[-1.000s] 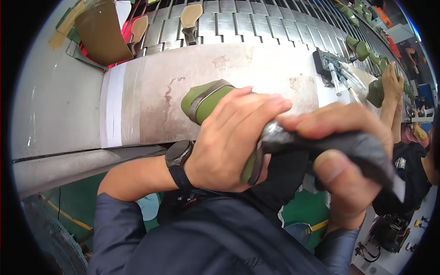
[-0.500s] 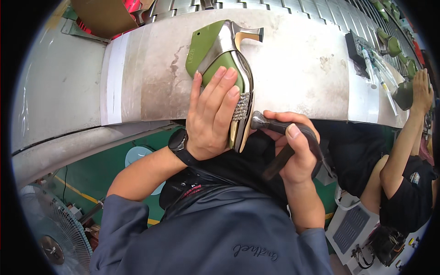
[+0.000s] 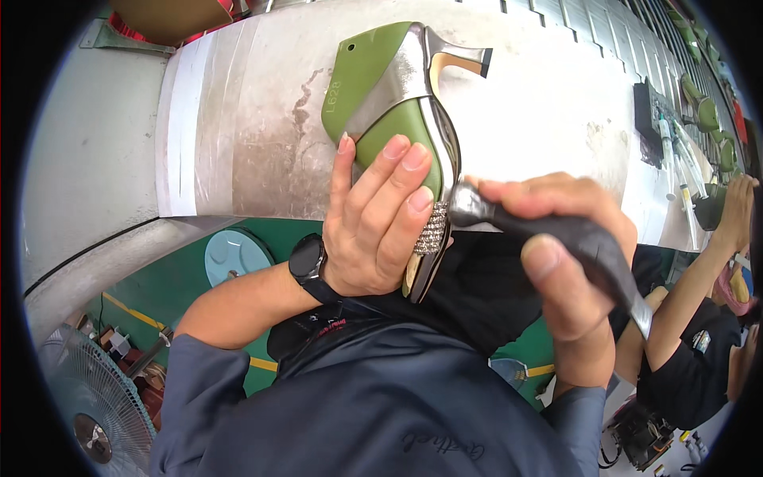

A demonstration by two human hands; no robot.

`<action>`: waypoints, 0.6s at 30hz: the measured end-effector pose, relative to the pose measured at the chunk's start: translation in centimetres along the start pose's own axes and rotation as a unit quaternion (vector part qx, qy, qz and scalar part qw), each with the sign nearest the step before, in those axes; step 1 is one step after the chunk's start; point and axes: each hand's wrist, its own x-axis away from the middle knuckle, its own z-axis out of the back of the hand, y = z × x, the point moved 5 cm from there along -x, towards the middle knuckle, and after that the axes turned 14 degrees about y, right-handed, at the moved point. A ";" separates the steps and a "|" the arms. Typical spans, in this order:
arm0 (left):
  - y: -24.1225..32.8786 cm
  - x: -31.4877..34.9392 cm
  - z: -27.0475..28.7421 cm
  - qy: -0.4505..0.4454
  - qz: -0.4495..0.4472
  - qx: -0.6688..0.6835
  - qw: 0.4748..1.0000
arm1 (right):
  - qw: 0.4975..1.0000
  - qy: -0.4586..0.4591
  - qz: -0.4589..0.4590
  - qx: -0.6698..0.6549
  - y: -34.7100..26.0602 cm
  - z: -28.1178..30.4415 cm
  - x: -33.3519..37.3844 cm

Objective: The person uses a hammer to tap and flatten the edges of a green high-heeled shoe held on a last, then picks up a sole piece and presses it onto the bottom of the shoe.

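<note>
A silver high-heeled sandal (image 3: pixel 397 83) lies on its side on a green shoe last (image 3: pixel 362 71), sole facing right and heel toward the far side. Across its toe runs a rhinestone strap (image 3: pixel 431 230). My left hand (image 3: pixel 373 215) holds the front part, fingers laid over the last and strap, thumb hidden. In my right hand (image 3: pixel 572 246) is a dark metal shoemaker's hammer (image 3: pixel 548 230), gripped around its curved head. Its round face is right at the sole edge beside the strap; I cannot tell whether it touches. The handle is hidden.
The sandal rests on a pale, stained worktop (image 3: pixel 262 119). Syringes (image 3: pixel 675 159) and a dark box (image 3: pixel 648 111) lie at right, beside a slatted metal conveyor (image 3: pixel 588 40). Another person's arm (image 3: pixel 699 270) reaches in there. A fan (image 3: pixel 95 421) and a blue stool (image 3: pixel 234 258) stand lower left.
My right hand has come up and right, turning the hammer, and looks larger and blurred. The hammer face now sits higher along the sole. The sandal and left hand appear slightly farther right.
</note>
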 end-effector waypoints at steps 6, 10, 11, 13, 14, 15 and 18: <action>0.0 -0.1 0.0 0.003 -0.002 0.002 1.000 | 0.998 -0.036 0.048 0.025 -0.9 -0.3 1.1; 0.0 -0.1 0.2 -0.002 -0.007 -0.001 1.000 | 0.983 -0.054 0.162 0.067 -1.4 -1.1 2.3; -0.1 0.0 0.3 0.001 -0.009 0.001 1.000 | 0.980 -0.062 0.170 0.083 -1.9 -1.4 2.8; -0.3 0.4 0.1 -0.054 -0.054 -0.013 0.997 | 0.979 -0.075 0.172 0.079 -1.5 -1.8 4.6; -0.3 0.3 0.1 -0.059 -0.050 -0.009 0.997 | 0.985 -0.061 0.145 0.072 -1.7 -1.9 4.8; 0.0 0.3 0.1 -0.057 -0.051 -0.009 0.997 | 0.985 -0.061 0.147 0.074 -1.7 -1.9 5.2; 0.3 -0.2 0.3 -0.013 0.015 0.002 1.000 | 0.993 -0.006 0.105 0.056 -1.4 -1.3 4.4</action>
